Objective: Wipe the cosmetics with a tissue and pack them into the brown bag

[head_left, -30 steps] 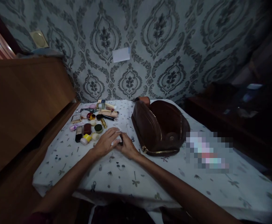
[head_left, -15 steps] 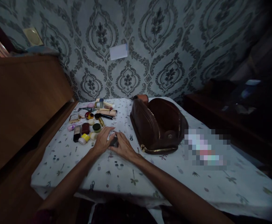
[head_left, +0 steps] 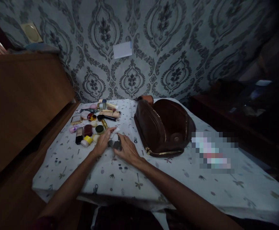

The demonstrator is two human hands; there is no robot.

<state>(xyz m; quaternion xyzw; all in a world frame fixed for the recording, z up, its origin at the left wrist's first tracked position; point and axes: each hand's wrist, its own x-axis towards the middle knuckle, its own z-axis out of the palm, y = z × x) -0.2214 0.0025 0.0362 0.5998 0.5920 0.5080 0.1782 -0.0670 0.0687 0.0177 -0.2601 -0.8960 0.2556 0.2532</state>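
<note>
The room is dim, and much is lost to it. The far right falls into shadow, where only a low dark piece of furniture and a few pale glints show. On the tablecloth (head_left: pixel 153 182), right of the brown leather bag (head_left: pixel 164 127), a patch is blotted into coloured blocks and nothing beneath it can be read. Behind the bag an orange-brown thing (head_left: pixel 147 98) peeks out, mostly hidden. Both forearms run out of sight at the lower edge.

The left hand (head_left: pixel 103 142) and right hand (head_left: pixel 127 149) lie on the cloth close together, left of the bag. Between them sits a small dark item (head_left: pixel 116 145), too small and dark to name. It lies against the right hand's thumb side, under its forefinger, and just beside the left hand's fingers. Whether the right hand pinches it or only touches it, I cannot tell. Just above it a pale scrap (head_left: pixel 114 136) shows in the gap, near the left fingertips (head_left: pixel 112 130). The left fingers are stretched forward and loosely parted, gripping nothing that I can see.

Left of the hands a cluster of cosmetics (head_left: pixel 93 118) is spread out: tubes, small jars, a yellow cap, a gold lipstick; their labels are unreadable. The bag stands open, its gold zip teeth along the near rim. A wooden cabinet (head_left: pixel 21 95) fills the left, and 1 white slip (head_left: pixel 122 50) hangs on the patterned wallpaper (head_left: pixel 177 48).
</note>
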